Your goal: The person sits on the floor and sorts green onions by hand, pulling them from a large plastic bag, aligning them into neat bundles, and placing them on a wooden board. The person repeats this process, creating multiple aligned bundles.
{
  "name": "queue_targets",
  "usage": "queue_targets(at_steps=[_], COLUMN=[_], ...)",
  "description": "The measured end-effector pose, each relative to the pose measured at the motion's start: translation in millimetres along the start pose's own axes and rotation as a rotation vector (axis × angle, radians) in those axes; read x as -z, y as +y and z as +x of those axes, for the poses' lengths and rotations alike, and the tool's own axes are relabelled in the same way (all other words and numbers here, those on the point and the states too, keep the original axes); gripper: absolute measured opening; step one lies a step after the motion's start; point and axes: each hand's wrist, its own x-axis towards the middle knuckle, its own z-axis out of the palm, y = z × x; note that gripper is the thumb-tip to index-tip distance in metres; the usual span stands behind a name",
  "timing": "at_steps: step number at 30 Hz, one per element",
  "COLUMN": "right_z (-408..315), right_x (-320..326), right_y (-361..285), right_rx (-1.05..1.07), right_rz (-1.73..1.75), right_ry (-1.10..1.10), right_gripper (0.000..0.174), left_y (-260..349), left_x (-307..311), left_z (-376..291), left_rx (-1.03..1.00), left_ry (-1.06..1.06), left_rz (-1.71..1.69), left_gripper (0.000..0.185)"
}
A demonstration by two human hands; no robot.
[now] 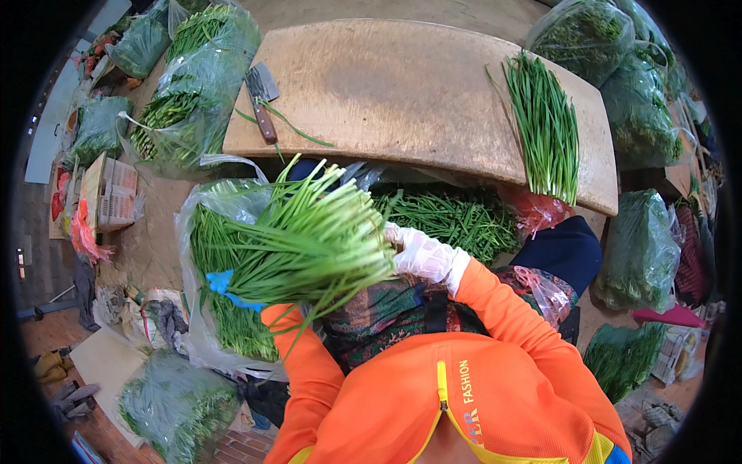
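A large bunch of garlic chives [313, 238] lies sideways in front of me, pale stalk ends to the right. My left hand [221, 282], in a blue glove, grips it from beneath and is mostly covered by leaves. My right hand [426, 256], in a thin white glove, touches the stalk ends; its fingertips are partly hidden. Below the bunch, more chives [246, 339] fill an open clear plastic bag [184, 255]. A wooden board [400, 87] stands beyond my hands. A cleaver [264, 101] lies at its left end, another chive bunch [545, 127] at its right.
Loose green cuttings [446, 220] lie beneath the board's near edge. A tall bag of greens [197, 87] stands left of the board, and bagged greens [637, 249] stand at right. A plastic crate [117, 194] is at far left. Another filled bag [177, 403] lies at lower left.
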Motion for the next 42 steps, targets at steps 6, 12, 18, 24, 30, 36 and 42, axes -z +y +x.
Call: queue_targets(at_steps=[6, 12, 18, 24, 30, 36, 42], right_z=[0.1, 8.9, -33.5, -70.8, -23.2, 3.5, 0.0], right_x=[5.6, -3.5, 38.2, 86.1, 33.4, 11.3, 9.8], right_y=[5.2, 14.7, -1.2, -19.1, -63.8, -50.7, -35.5], right_rx=[-0.289, -0.05, 0.149, -0.624, -0.177, -0.365, -0.467], right_rz=[0.239, 0.292, 0.786, -0.535, -0.191, 0.148, 0.109], right_ry=[-0.098, -0.006, 0.133, 0.428, 0.3, 0.123, 0.117], right_gripper=[0.045, 0.04, 0.024, 0.056, 0.056, 0.037, 0.033], left_y=[-18.8, -10.3, 26.6, 13.4, -35.8, -52.7, -52.1], left_x=[-4.9, -4.1, -9.0, -4.2, -13.8, -41.5, -50.5], left_z=[22.9, 22.0, 11.8, 4.6, 31.2, 46.7, 57.1], left_rx=[-0.058, -0.128, -0.103, -0.051, 0.141, -0.08, -0.063], left_ry=[0.04, 0.089, -0.073, -0.045, -0.026, 0.036, 0.063], left_rz=[0.292, 0.372, -0.234, -0.031, 0.331, 0.474, 0.888], left_gripper=[0.04, 0.032, 0.029, 0.031, 0.033, 0.033, 0.022])
